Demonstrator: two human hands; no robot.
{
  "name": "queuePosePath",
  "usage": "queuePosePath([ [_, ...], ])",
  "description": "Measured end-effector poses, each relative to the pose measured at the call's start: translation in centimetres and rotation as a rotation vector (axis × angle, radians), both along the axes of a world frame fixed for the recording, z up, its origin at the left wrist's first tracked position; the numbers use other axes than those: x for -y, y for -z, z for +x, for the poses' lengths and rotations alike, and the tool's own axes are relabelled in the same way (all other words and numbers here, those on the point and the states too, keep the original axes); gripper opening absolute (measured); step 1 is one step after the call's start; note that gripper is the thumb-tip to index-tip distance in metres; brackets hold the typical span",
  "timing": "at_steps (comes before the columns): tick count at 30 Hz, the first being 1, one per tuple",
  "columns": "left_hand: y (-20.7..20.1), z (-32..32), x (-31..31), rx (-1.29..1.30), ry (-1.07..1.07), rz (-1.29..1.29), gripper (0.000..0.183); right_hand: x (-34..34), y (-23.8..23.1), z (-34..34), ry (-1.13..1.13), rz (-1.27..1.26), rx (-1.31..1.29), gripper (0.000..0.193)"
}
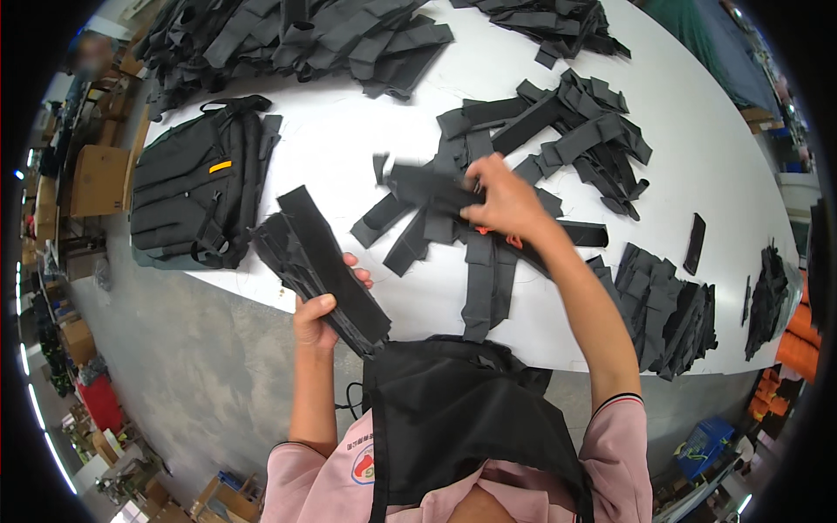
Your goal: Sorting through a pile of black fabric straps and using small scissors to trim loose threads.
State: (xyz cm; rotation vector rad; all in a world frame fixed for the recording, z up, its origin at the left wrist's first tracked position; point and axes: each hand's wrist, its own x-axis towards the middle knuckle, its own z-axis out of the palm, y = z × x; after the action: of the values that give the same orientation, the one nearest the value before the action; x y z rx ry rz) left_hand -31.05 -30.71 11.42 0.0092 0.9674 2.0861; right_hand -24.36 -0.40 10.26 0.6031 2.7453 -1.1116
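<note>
My left hand point(313, 322) is closed around a thick stack of black fabric strips point(327, 253), thumb on the near side and fingertips showing on the far side. The stack slants above the table's front edge. Over the middle of the table, my right hand point(508, 199) pinches a black fabric strip point(427, 185), which is smeared by motion. Beneath it lies a loose pile of dark strips point(449, 222), crossing one another. Two small orange-red loops point(513, 241) show by my right wrist; the rest of that object is hidden.
A black backpack point(196, 187) with a yellow tab lies on the white table point(349, 139) at the left. Larger strip heaps point(323, 44) cover the far side. Another heap point(602, 139) lies right of centre, and overlapped strips point(663, 305) lie near the right front edge.
</note>
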Motion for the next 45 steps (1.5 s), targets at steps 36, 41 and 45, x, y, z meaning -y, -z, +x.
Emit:
queuePosePath([
  [36,3.9,2.3,-3.3,0.071,-0.027,-0.409,0.044,15.9,3.9,2.4,0.314,-0.435,-0.336,0.010],
  [41,4.3,2.7,-1.7,0.223,-0.051,-0.418,0.044,16.6,2.6,2.8,0.339,-0.440,-0.318,0.022],
  [45,5.1,3.0,-1.4,0.272,-0.100,-0.374,0.054,17.2,2.8,3.5,0.214,-0.452,-0.537,0.041],
])
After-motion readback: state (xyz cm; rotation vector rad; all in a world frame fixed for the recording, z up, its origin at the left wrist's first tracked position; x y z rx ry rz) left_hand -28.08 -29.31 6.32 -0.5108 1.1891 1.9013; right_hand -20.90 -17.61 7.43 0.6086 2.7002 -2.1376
